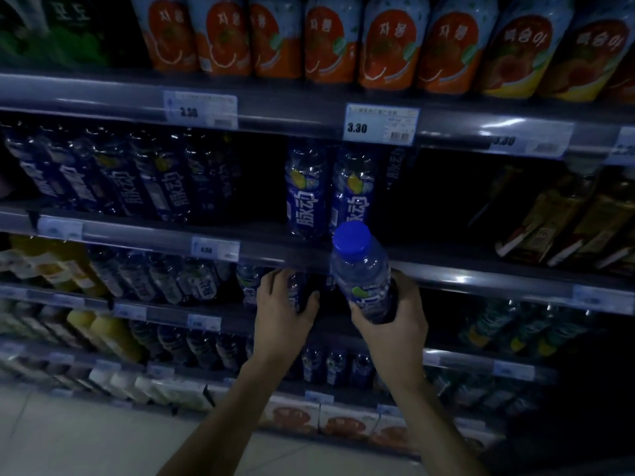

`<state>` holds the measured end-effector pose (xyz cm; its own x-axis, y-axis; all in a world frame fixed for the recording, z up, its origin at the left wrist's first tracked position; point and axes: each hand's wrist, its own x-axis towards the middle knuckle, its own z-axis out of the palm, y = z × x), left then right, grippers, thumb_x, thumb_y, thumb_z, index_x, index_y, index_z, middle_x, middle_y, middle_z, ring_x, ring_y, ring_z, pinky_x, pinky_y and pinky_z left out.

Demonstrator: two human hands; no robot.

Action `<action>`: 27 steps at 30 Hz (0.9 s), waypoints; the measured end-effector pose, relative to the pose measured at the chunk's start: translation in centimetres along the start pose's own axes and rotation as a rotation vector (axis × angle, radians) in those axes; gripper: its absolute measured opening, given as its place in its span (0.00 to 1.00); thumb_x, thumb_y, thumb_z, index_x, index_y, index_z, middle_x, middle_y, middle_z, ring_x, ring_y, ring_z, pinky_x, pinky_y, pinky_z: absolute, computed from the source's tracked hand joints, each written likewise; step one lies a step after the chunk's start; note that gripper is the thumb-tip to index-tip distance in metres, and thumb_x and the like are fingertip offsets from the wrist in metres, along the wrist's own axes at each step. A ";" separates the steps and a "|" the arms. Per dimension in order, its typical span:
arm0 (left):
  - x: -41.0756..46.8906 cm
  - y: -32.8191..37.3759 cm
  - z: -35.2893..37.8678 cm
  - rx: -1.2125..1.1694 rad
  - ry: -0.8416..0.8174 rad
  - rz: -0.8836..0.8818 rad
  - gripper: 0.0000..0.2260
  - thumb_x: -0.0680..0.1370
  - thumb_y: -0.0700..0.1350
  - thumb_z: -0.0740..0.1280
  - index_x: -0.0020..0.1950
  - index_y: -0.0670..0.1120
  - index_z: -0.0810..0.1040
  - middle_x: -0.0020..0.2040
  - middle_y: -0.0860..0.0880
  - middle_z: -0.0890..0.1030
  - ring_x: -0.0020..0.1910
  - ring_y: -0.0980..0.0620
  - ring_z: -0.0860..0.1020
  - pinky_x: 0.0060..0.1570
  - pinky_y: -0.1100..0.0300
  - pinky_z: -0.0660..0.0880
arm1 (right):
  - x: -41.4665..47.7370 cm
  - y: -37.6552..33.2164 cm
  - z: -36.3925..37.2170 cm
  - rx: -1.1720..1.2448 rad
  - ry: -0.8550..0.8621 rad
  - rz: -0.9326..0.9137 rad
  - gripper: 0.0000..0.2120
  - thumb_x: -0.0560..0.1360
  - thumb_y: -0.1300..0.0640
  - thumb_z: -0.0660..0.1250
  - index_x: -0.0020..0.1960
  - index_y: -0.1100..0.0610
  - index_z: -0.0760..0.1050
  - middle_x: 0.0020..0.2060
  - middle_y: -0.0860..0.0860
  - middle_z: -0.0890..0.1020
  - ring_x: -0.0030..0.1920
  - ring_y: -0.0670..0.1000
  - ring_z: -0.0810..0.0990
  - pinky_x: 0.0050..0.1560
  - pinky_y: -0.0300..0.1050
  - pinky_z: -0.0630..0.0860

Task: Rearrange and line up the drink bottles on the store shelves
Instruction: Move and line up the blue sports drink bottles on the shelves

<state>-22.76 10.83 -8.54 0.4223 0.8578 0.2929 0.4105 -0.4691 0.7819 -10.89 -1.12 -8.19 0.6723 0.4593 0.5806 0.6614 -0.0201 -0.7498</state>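
My right hand (390,321) grips a clear drink bottle with a blue cap (360,266) by its lower body, upright, in front of the shelf rail (481,280). My left hand (283,304) curls round a dark blue bottle (298,293) standing on the shelf below that rail. Two blue-labelled bottles (305,194) stand side by side on the middle shelf straight above my hands. A row of the same blue bottles (113,180) fills the left part of that shelf. Between the row and the pair lies a dark gap.
Orange and peach juice bottles (388,42) line the top shelf above price tags (379,125). Yellow-brown cartons (567,221) lean at the right of the middle shelf. Lower shelves hold more bottles (192,341) and boxed drinks (347,420). Pale floor (86,438) lies below left.
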 end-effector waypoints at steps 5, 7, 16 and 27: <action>-0.7 -3.3 -1.5 0.007 -0.016 -0.037 0.22 0.76 0.53 0.67 0.68 0.52 0.66 0.66 0.50 0.65 0.61 0.49 0.69 0.52 0.58 0.71 | -3.0 0.6 2.7 0.012 -0.019 0.043 0.33 0.65 0.60 0.79 0.66 0.51 0.68 0.57 0.30 0.69 0.59 0.29 0.70 0.55 0.24 0.69; -1.0 -4.9 -2.0 -0.014 -0.026 -0.062 0.23 0.76 0.54 0.67 0.69 0.52 0.66 0.69 0.50 0.63 0.63 0.50 0.68 0.53 0.58 0.70 | -4.1 0.8 3.7 0.016 -0.026 0.070 0.34 0.65 0.60 0.79 0.66 0.50 0.68 0.59 0.27 0.68 0.59 0.30 0.70 0.54 0.23 0.68; -2.1 -11.4 -3.2 0.009 -0.034 -0.085 0.23 0.75 0.55 0.69 0.68 0.53 0.67 0.66 0.52 0.66 0.58 0.56 0.68 0.52 0.59 0.68 | -9.1 2.9 8.3 -0.039 -0.041 0.293 0.33 0.64 0.56 0.80 0.66 0.54 0.70 0.57 0.51 0.78 0.58 0.50 0.78 0.56 0.43 0.75; -0.4 -15.9 -0.6 -0.008 -0.117 -0.096 0.25 0.76 0.55 0.67 0.70 0.53 0.64 0.69 0.51 0.64 0.64 0.50 0.67 0.57 0.52 0.71 | -11.6 7.3 12.3 -0.019 -0.031 0.488 0.32 0.65 0.51 0.80 0.65 0.52 0.70 0.57 0.50 0.79 0.57 0.52 0.79 0.57 0.56 0.77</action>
<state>-29.97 18.07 -20.79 0.4729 0.8682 0.1502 0.4477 -0.3836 0.8077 -17.96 4.30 -24.27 0.8954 0.4181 0.1529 0.2776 -0.2560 -0.9260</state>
